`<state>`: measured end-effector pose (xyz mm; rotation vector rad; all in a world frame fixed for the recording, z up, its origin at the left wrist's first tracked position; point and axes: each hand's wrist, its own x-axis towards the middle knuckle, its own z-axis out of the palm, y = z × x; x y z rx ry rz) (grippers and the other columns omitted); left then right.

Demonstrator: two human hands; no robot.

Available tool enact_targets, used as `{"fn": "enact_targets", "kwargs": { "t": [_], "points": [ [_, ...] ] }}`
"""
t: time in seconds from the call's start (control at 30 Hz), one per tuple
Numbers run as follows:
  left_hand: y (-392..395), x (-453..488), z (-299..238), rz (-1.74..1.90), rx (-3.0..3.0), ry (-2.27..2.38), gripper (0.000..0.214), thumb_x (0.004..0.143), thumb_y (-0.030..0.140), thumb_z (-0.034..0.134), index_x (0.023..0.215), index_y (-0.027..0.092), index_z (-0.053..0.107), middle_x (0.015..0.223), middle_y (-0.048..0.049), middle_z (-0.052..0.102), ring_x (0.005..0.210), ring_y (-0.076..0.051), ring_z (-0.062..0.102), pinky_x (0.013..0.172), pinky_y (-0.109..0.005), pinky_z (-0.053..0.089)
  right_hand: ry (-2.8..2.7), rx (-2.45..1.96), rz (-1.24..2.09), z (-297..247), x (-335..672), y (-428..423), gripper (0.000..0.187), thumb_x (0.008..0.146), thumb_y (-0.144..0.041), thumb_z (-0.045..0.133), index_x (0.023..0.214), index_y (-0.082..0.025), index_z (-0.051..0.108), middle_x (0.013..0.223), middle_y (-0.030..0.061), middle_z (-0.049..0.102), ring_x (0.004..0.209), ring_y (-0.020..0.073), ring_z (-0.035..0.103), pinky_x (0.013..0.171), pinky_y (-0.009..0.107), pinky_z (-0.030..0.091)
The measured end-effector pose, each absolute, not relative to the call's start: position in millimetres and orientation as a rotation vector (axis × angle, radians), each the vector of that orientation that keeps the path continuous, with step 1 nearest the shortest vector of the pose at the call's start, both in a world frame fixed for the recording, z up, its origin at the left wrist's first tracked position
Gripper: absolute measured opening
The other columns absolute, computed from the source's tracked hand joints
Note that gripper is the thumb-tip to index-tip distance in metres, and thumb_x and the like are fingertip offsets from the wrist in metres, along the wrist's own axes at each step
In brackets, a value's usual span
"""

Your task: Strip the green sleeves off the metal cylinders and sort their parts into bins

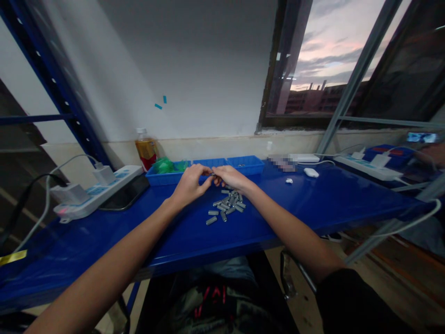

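Note:
My left hand (190, 182) and my right hand (230, 176) meet over the blue table, close to the front of the blue bins. The fingertips of both are pinched together around something small and dark that I cannot make out. Just below my right hand lies a loose pile of short silver metal cylinders (229, 202), several of them spread toward me. Behind the hands, a row of three joined blue plastic bins (249, 170) stands by the wall. Green plastic (166, 165) fills the left bin, and a few small pieces rest in the right one.
To the left are a power strip (100, 189) with plugs, a dark phone-like slab (127, 195) and a drink bottle (145, 149). A white earbud case (311, 172), a small white piece (289, 181) and another power strip (368, 168) with cables lie to the right.

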<state>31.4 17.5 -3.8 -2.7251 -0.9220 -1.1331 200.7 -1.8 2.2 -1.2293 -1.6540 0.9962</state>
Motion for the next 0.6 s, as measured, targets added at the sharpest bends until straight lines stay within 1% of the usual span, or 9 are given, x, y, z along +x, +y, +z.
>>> {"fn": "enact_targets", "kwargs": {
  "t": [0.1, 0.17, 0.23, 0.33, 0.4, 0.47, 0.53, 0.6],
  "points": [
    [20, 32, -7, -1.120, -2.729, -0.933, 0.021, 0.086, 0.033, 0.048, 0.100, 0.018, 0.054, 0.094, -0.0068, 0.062, 0.093, -0.021, 0.055, 0.086, -0.035, 0.041, -1.646, -1.209, 0.900, 3, 201, 0, 0.031, 0.089, -0.035, 0.046, 0.069, -0.014, 0.057, 0.058, -0.0004, 0.058, 0.051, 0.0075, 0.051, 0.048, 0.018, 0.038],
    [22, 33, -11, -1.156, -2.760, -0.957, 0.026, 0.087, 0.033, 0.048, 0.108, 0.018, 0.051, 0.099, -0.0076, 0.061, 0.096, -0.021, 0.055, 0.087, -0.035, 0.041, -1.594, -1.202, 0.749, 6, 205, 3, 0.024, 0.087, -0.031, 0.049, 0.073, -0.014, 0.058, 0.060, -0.0008, 0.059, 0.054, 0.0084, 0.053, 0.053, 0.019, 0.041],
    [20, 36, -15, -1.158, -2.832, -0.981, 0.031, 0.087, 0.034, 0.047, 0.112, 0.016, 0.049, 0.103, -0.0087, 0.060, 0.097, -0.021, 0.055, 0.088, -0.035, 0.042, -1.511, -1.192, 0.524, 11, 213, 6, 0.019, 0.086, -0.028, 0.049, 0.080, -0.013, 0.060, 0.066, 0.0004, 0.061, 0.061, 0.0102, 0.056, 0.060, 0.021, 0.044],
    [12, 43, -20, -0.986, -2.987, -0.935, 0.033, 0.088, 0.041, 0.044, 0.109, 0.016, 0.053, 0.104, -0.0093, 0.059, 0.098, -0.021, 0.055, 0.089, -0.035, 0.042, -1.417, -1.213, 0.125, 17, 235, 11, 0.023, 0.087, -0.028, 0.046, 0.091, -0.012, 0.062, 0.082, 0.0059, 0.065, 0.075, 0.0140, 0.060, 0.072, 0.025, 0.046],
    [4, 48, -21, -0.841, -3.062, -0.853, 0.035, 0.089, 0.044, 0.043, 0.107, 0.017, 0.056, 0.106, -0.0089, 0.059, 0.102, -0.022, 0.053, 0.091, -0.037, 0.041, -1.437, -1.309, -0.114, 15, 254, 16, 0.025, 0.088, -0.024, 0.042, 0.097, -0.012, 0.063, 0.095, 0.0093, 0.065, 0.088, 0.0167, 0.059, 0.082, 0.027, 0.044],
    [-3, 52, -21, -0.732, -3.106, -0.774, 0.034, 0.089, 0.044, 0.043, 0.108, 0.020, 0.057, 0.109, -0.0083, 0.059, 0.105, -0.023, 0.051, 0.092, -0.038, 0.040, -1.532, -1.512, -0.248, 8, 273, 21, 0.024, 0.086, -0.019, 0.044, 0.098, -0.012, 0.065, 0.101, 0.0127, 0.063, 0.097, 0.0201, 0.056, 0.089, 0.031, 0.041],
    [-6, 54, -22, -0.641, -3.130, -0.725, 0.030, 0.089, 0.042, 0.044, 0.107, 0.023, 0.059, 0.111, -0.0071, 0.058, 0.106, -0.023, 0.051, 0.091, -0.038, 0.040, -1.613, -1.739, -0.277, 0, 285, 27, 0.023, 0.084, -0.020, 0.049, 0.097, -0.012, 0.067, 0.104, 0.0158, 0.061, 0.102, 0.0235, 0.055, 0.092, 0.033, 0.039],
    [-4, 53, -23, -0.570, -3.136, -0.713, 0.026, 0.088, 0.039, 0.045, 0.104, 0.025, 0.061, 0.108, -0.0059, 0.059, 0.104, -0.022, 0.052, 0.090, -0.037, 0.040, -1.636, -1.860, -0.278, -5, 288, 29, 0.024, 0.084, -0.023, 0.050, 0.097, -0.012, 0.068, 0.104, 0.0166, 0.062, 0.102, 0.0242, 0.055, 0.090, 0.033, 0.039]
  ]
}}
